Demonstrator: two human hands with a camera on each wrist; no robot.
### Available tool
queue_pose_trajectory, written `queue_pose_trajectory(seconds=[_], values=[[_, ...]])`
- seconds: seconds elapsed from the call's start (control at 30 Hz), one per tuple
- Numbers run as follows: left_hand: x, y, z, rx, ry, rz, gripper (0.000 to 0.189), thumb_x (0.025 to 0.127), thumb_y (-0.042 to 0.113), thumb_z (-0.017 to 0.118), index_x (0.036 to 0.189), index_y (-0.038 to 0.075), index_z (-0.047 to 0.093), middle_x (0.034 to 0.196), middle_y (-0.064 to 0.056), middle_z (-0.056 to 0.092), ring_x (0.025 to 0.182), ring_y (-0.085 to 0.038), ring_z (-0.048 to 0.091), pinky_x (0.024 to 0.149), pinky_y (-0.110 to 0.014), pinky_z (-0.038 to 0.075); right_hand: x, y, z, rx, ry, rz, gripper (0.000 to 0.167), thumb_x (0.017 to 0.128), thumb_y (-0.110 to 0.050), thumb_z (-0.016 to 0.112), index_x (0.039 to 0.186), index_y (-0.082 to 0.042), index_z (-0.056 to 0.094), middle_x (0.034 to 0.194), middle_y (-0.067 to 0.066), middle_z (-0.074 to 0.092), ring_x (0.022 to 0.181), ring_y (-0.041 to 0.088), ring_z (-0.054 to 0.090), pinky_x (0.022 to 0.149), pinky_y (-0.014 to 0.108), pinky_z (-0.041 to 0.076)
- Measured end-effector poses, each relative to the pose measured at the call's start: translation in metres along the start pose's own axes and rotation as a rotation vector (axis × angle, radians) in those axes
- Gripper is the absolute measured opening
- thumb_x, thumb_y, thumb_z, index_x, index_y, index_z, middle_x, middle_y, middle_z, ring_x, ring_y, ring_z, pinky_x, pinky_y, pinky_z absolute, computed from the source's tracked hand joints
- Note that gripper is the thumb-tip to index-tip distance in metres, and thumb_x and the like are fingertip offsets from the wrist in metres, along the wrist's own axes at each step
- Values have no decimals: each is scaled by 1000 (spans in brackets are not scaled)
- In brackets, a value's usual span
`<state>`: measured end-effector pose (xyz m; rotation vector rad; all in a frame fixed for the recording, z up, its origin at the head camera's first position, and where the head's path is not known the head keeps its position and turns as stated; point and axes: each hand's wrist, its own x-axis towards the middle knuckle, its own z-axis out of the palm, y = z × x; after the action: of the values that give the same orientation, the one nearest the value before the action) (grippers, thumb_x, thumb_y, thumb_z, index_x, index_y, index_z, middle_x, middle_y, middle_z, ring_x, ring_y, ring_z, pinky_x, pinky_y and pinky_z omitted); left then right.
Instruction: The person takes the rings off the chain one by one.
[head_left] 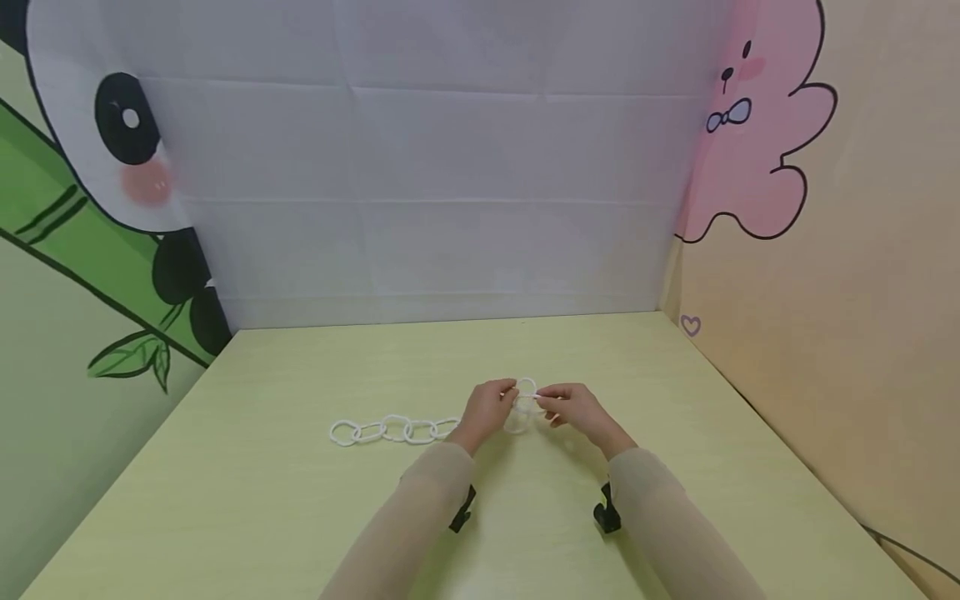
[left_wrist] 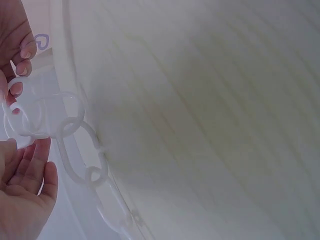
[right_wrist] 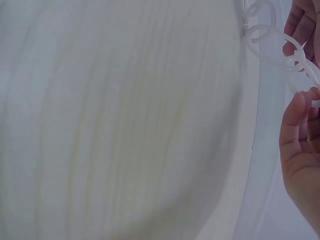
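Hand [head_left: 576,408] on chain [head_left: 433,430] (white, oval-linked)

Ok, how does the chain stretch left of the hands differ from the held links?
The left stretch lies on the table; the held links are raised in the left hand and right hand. The left stretch runs in a rough row; the held links bunch together. Both have white, rounded links.
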<state>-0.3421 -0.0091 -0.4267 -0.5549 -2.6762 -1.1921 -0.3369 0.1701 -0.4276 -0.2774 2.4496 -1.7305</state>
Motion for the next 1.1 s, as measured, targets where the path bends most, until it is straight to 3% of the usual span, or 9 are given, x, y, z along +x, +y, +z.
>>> queue_pose_trajectory(seconds=[0.27,0.53,0.67,0.9,1.1], values=[[0,-5,0,-52,-4,-16,25,91,10,57,111,-4,63,98,-11,66,85,-21,62,74,-31,51,-3,0,-1,31,2,6,28,91,-10,59,111,9,60,94,21,59,71,15,53,65,32,54],[-2,-2,-5,-189,1,-59,21,90,8,60,105,-6,63,86,-8,66,72,-16,62,64,-26,50,-8,-9,-1,28,7,-4,27,91,-8,58,110,10,60,91,24,58,71,16,52,65,33,54],[-2,-1,-5,-226,-5,-81,23,90,9,60,108,-4,63,85,-8,66,71,-15,62,62,-25,50,-8,-9,-2,38,3,0,27,90,-9,59,110,10,61,87,18,57,72,16,52,66,33,54],[-2,0,-5,-284,-15,-93,21,90,10,60,107,-2,65,86,-8,67,69,-14,62,62,-25,50,-6,-5,-3,50,11,7,29,90,-13,61,111,6,63,93,16,57,77,21,53,66,32,54],[-2,2,-6,-355,-21,-114,21,91,9,59,104,-7,64,84,-9,66,69,-15,61,63,-26,52,-17,-21,-5,80,-26,1,31,92,-11,58,114,11,58,98,24,55,76,24,54,70,34,54]])
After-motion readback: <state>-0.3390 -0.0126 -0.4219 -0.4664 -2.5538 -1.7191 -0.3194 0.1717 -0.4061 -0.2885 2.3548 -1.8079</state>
